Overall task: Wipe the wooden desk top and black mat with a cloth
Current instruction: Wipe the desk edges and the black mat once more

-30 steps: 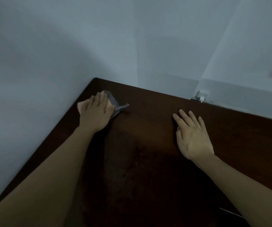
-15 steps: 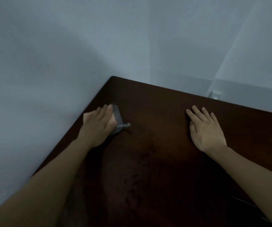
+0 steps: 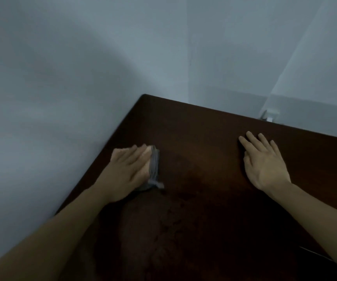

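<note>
Head view, dim light, slight motion blur. Far left: pale grey wall (image 3: 42, 98) running along the left edge of the worktop (image 3: 194, 138), a dark reddish-brown wooden surface whose far corner sits in the angle where two walls meet. Left forearm enters from the lower left corner and crosses the worktop's left edge. Left hand (image 3: 127, 169) lies palm down near that left edge, fingers straight and close together, pointing away toward the far corner. Grip state, left: flat and extended, pressing down on the cloth (image 3: 154, 171), not curled round it. The cloth is grey, bunched into a narrow fold; most of it is under the palm and fingers, with a strip showing along the hand's right side and a small pale tail sticking out at the near end. Cloth is in contact with the wood, well short of the far corner. Centre: bare wood with faint darker mottling in the near half. Right hand (image 3: 265, 165) rests palm down on the worktop, well apart from the cloth, fingers straight and slightly spread; grip wide, holding nothing. Behind it, just past the far edge, a small white fitting (image 3: 270, 115) sits against the wall. Bottom right: a thin dark cable (image 3: 323, 258) on the worktop.
</note>
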Action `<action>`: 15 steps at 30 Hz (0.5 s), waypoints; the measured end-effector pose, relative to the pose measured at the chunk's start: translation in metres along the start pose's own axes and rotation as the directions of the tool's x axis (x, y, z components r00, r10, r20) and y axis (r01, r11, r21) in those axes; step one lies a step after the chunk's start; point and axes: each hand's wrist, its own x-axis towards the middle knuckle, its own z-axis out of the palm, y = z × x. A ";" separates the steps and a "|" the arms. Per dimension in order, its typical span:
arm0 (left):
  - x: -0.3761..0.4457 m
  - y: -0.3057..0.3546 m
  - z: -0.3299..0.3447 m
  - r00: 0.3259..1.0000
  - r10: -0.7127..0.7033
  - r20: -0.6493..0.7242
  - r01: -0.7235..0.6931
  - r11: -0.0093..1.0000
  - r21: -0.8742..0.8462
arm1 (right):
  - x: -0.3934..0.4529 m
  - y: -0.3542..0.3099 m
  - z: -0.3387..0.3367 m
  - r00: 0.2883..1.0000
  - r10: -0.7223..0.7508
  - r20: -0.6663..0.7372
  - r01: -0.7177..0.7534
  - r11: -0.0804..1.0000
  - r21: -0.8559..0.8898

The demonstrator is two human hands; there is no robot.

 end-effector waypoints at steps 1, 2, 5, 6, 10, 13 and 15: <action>0.014 -0.009 -0.001 0.999 -0.042 -0.011 0.042 0.998 0.046 | 0.000 0.000 0.000 1.000 -0.002 -0.003 0.002 1.000 0.000; 0.029 -0.015 -0.003 0.995 -0.092 -0.028 0.094 0.992 0.089 | 0.000 0.000 0.001 1.000 -0.004 -0.008 0.004 1.000 -0.001; 0.063 -0.001 -0.002 0.944 -0.330 -0.027 0.329 0.944 -0.029 | -0.001 0.000 0.002 1.000 -0.003 -0.019 0.003 1.000 -0.004; 0.066 0.008 -0.002 0.934 -0.357 -0.015 0.355 0.931 -0.083 | 0.000 0.001 0.002 1.000 -0.006 -0.019 0.005 1.000 -0.008; 0.031 0.049 0.004 0.992 -0.127 -0.024 0.127 0.992 -0.018 | -0.002 -0.001 0.000 1.000 0.005 -0.016 -0.005 1.000 -0.005; 0.000 0.060 0.009 0.998 0.051 0.025 -0.050 0.999 -0.018 | -0.003 -0.001 0.001 1.000 -0.005 -0.016 0.005 1.000 -0.012; 0.005 0.046 0.006 0.995 0.085 0.059 -0.085 0.996 -0.006 | -0.003 -0.002 0.001 1.000 -0.011 -0.025 0.011 1.000 -0.003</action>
